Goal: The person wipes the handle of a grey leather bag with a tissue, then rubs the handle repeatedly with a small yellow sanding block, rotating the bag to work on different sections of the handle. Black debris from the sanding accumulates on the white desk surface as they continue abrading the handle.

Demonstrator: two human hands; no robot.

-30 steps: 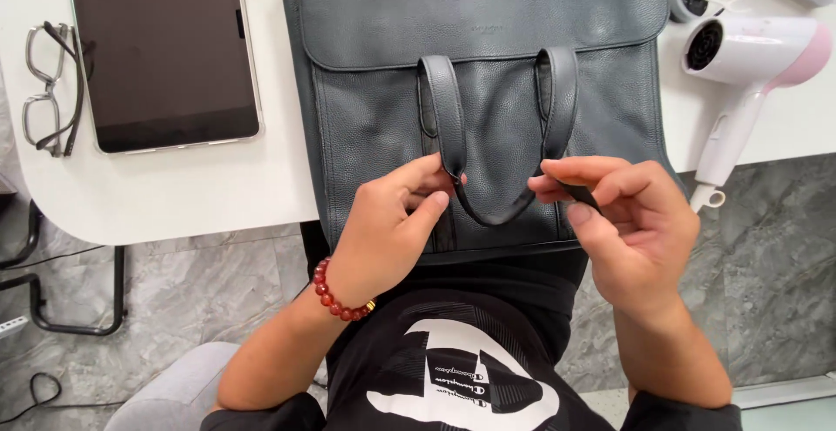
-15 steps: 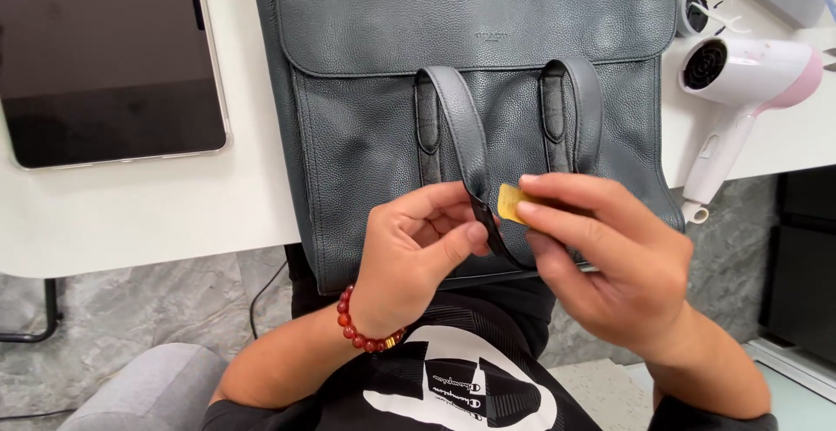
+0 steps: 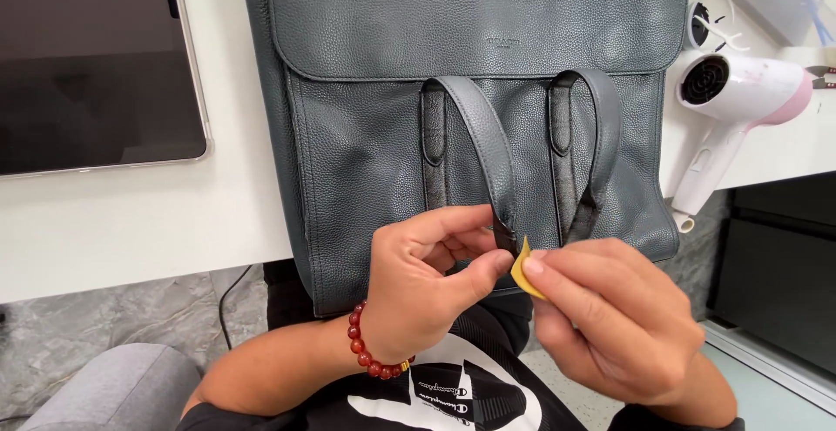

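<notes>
At the lower centre of the frame, a small flat yellow piece (image 3: 524,272) is pinched between the thumb and fingers of the right hand (image 3: 614,318), touching the edge of the grey leather strap handle (image 3: 481,139). The left hand (image 3: 418,287), with a red bead bracelet (image 3: 370,353) on its wrist, is closed around the bottom of that handle loop, thumb tip just beside the yellow piece. The handle belongs to a dark grey pebbled leather tote bag (image 3: 374,170) that lies flat on the white desk (image 3: 131,213), its lower edge hanging over the desk's front toward the person's lap. In the upper left lies a dark tablet (image 3: 87,57) with a pale rim. At the upper right rests a white and pink hair dryer (image 3: 740,100).
</notes>
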